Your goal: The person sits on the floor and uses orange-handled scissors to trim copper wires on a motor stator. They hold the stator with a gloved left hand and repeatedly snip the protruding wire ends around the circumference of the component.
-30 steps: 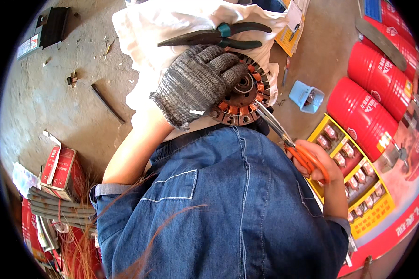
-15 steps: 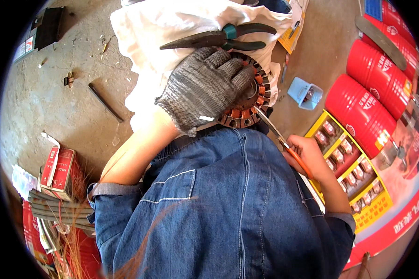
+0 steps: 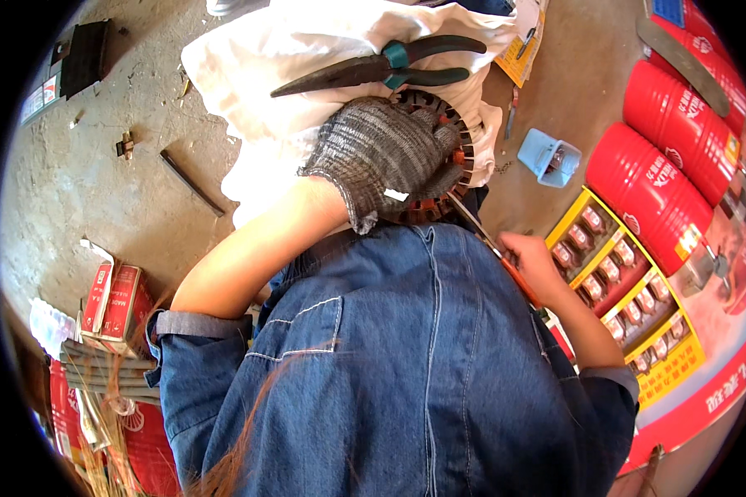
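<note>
Shifted since the earlier frame: our gloved left hand (image 3: pixel 385 153), farther across the slotted disc (image 3: pixel 457 124). Disc: on white cloth (image 3: pixel 261 50), mostly covered. Left fingers: bent over it; grip beneath, we cannot tell. Right hand (image 3: pixel 529 263): fingers closed round an orange-handled tool (image 3: pixel 477 226), tip at disc's lower-right edge. Step, we judge: tool work at that edge; next move calls for a steady disc. Limits: pliers (image 3: pixel 398 55) above, denim (image 3: pixel 389 331) below; freer room rightward, toward blue container (image 3: pixel 547 157).
</note>
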`<control>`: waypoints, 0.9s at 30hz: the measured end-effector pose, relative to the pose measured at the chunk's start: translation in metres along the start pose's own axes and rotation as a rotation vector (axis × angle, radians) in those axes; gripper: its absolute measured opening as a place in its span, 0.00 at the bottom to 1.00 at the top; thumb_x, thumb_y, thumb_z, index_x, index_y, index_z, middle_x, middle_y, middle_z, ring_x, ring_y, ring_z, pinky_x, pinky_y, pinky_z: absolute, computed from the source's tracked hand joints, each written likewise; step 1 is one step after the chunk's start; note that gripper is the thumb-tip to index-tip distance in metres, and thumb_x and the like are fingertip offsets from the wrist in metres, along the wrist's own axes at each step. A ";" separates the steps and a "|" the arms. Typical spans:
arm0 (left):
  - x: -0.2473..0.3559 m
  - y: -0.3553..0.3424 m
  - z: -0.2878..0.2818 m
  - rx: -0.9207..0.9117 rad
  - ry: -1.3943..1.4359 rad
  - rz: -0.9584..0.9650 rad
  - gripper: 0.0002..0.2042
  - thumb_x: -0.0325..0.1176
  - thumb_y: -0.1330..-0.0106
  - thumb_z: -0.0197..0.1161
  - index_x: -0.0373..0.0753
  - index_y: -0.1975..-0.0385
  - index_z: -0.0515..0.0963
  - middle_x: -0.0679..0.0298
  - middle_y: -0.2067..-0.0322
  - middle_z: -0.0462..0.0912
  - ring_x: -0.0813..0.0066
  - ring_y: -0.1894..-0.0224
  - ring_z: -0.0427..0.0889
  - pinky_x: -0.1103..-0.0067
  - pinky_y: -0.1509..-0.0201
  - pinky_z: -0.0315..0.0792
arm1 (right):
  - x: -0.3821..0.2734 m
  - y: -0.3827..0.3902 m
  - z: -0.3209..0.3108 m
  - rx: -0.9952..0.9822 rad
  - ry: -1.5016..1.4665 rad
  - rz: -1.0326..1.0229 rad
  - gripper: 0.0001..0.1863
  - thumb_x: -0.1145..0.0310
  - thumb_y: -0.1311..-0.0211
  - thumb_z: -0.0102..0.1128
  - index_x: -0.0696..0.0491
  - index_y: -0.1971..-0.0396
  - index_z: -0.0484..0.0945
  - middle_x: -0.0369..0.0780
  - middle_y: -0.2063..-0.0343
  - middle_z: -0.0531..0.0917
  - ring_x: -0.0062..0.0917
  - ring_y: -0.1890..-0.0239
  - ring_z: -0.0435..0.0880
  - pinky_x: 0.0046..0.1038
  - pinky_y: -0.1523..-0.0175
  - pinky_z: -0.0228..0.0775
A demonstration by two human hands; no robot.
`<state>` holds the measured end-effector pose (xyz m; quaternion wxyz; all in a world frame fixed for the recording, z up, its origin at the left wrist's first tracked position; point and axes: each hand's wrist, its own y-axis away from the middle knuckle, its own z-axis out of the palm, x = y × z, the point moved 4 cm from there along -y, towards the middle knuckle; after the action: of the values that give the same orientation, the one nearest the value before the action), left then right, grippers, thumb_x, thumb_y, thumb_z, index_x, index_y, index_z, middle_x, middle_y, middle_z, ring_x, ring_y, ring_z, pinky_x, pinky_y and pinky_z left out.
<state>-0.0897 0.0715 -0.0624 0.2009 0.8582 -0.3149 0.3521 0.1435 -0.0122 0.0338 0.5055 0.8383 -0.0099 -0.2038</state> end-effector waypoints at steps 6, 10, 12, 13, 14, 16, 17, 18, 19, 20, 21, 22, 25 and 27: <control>0.002 -0.003 0.003 -0.219 0.012 -0.052 0.21 0.54 0.32 0.54 0.42 0.56 0.79 0.56 0.59 0.83 0.57 0.61 0.85 0.63 0.62 0.78 | 0.038 -0.019 0.034 0.060 -0.032 -0.130 0.08 0.70 0.46 0.64 0.56 0.71 0.75 0.51 0.79 0.77 0.47 0.77 0.77 0.38 0.70 0.69; 0.001 -0.002 0.016 -0.128 -0.047 -0.012 0.19 0.53 0.33 0.56 0.43 0.58 0.80 0.58 0.67 0.84 0.57 0.66 0.85 0.63 0.66 0.78 | 0.049 -0.038 0.050 0.114 0.002 -0.241 0.09 0.67 0.44 0.62 0.56 0.69 0.74 0.51 0.77 0.78 0.50 0.72 0.80 0.42 0.68 0.71; 0.001 0.002 0.020 -0.057 -0.076 0.014 0.19 0.52 0.33 0.57 0.43 0.59 0.81 0.58 0.69 0.84 0.57 0.68 0.85 0.63 0.66 0.78 | 0.055 -0.045 0.057 0.142 0.045 -0.290 0.10 0.66 0.43 0.62 0.56 0.69 0.74 0.51 0.77 0.78 0.51 0.71 0.80 0.43 0.67 0.71; 0.002 0.002 0.017 -0.061 -0.085 0.018 0.18 0.52 0.33 0.57 0.43 0.59 0.81 0.58 0.69 0.84 0.57 0.68 0.85 0.63 0.66 0.78 | 0.058 -0.048 0.060 0.161 0.062 -0.308 0.10 0.66 0.43 0.62 0.56 0.69 0.74 0.51 0.77 0.78 0.51 0.70 0.80 0.43 0.67 0.71; 0.005 0.001 0.014 -0.066 -0.095 0.021 0.18 0.52 0.33 0.58 0.43 0.60 0.81 0.58 0.69 0.84 0.57 0.68 0.85 0.63 0.66 0.78 | 0.059 -0.050 0.062 0.180 0.078 -0.327 0.10 0.66 0.43 0.62 0.56 0.69 0.73 0.51 0.77 0.78 0.51 0.70 0.80 0.43 0.67 0.71; 0.007 0.000 0.007 -0.142 -0.125 -0.020 0.19 0.52 0.34 0.58 0.43 0.58 0.81 0.56 0.66 0.84 0.56 0.65 0.85 0.64 0.64 0.78 | 0.064 -0.053 0.063 0.188 0.087 -0.315 0.11 0.64 0.43 0.63 0.56 0.69 0.74 0.51 0.77 0.78 0.51 0.71 0.80 0.42 0.67 0.71; 0.008 0.000 0.005 -0.180 -0.140 -0.042 0.19 0.52 0.34 0.58 0.43 0.57 0.81 0.54 0.65 0.84 0.56 0.64 0.85 0.64 0.62 0.78 | 0.066 -0.053 0.064 0.192 0.092 -0.309 0.12 0.64 0.43 0.63 0.56 0.69 0.74 0.52 0.77 0.78 0.51 0.71 0.80 0.42 0.67 0.70; 0.009 0.001 0.002 -0.066 -0.115 0.005 0.20 0.53 0.34 0.58 0.43 0.56 0.80 0.54 0.64 0.84 0.55 0.63 0.85 0.64 0.61 0.78 | 0.065 -0.051 0.062 0.164 0.045 -0.259 0.12 0.63 0.43 0.64 0.56 0.69 0.74 0.52 0.77 0.77 0.51 0.72 0.79 0.41 0.68 0.70; 0.008 0.006 0.000 0.048 -0.087 0.048 0.21 0.53 0.34 0.59 0.42 0.55 0.80 0.53 0.64 0.84 0.54 0.62 0.85 0.65 0.60 0.78 | 0.057 -0.045 0.054 0.130 0.001 -0.211 0.13 0.63 0.43 0.64 0.56 0.69 0.74 0.51 0.78 0.77 0.50 0.73 0.78 0.40 0.68 0.69; 0.007 0.011 -0.004 0.163 -0.059 0.092 0.21 0.54 0.34 0.59 0.42 0.54 0.80 0.53 0.63 0.84 0.53 0.61 0.85 0.65 0.58 0.78 | 0.051 -0.041 0.047 0.096 -0.043 -0.162 0.13 0.63 0.42 0.65 0.57 0.69 0.74 0.51 0.78 0.77 0.50 0.73 0.77 0.39 0.68 0.69; 0.005 0.014 -0.006 0.196 -0.071 0.059 0.23 0.51 0.38 0.64 0.42 0.50 0.79 0.53 0.57 0.83 0.52 0.55 0.84 0.64 0.53 0.78 | 0.048 -0.037 0.043 0.090 -0.041 -0.144 0.13 0.63 0.43 0.66 0.57 0.69 0.74 0.51 0.78 0.76 0.50 0.74 0.76 0.38 0.69 0.69; 0.004 0.016 -0.007 0.252 -0.072 0.017 0.22 0.47 0.38 0.64 0.42 0.48 0.78 0.53 0.53 0.81 0.53 0.52 0.82 0.64 0.50 0.77 | 0.045 -0.035 0.039 0.084 -0.039 -0.126 0.14 0.64 0.44 0.67 0.57 0.69 0.74 0.51 0.78 0.76 0.49 0.75 0.75 0.38 0.69 0.68; 0.000 0.021 -0.010 0.421 -0.071 -0.110 0.23 0.35 0.39 0.65 0.42 0.42 0.74 0.54 0.43 0.75 0.53 0.43 0.77 0.63 0.41 0.74 | 0.042 -0.030 0.024 0.071 -0.026 -0.107 0.14 0.65 0.45 0.69 0.58 0.69 0.74 0.49 0.80 0.75 0.42 0.78 0.75 0.35 0.70 0.68; 0.009 0.016 -0.007 0.359 -0.206 -0.138 0.23 0.33 0.38 0.63 0.42 0.41 0.74 0.54 0.44 0.76 0.54 0.42 0.76 0.63 0.38 0.71 | 0.035 -0.026 0.011 0.012 -0.043 -0.115 0.15 0.66 0.44 0.70 0.59 0.70 0.73 0.47 0.81 0.75 0.35 0.78 0.75 0.34 0.70 0.68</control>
<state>-0.0993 0.0600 -0.0495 0.0355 0.9311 -0.2066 0.2984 0.1670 -0.0164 -0.0047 0.4875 0.8361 0.0261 -0.2503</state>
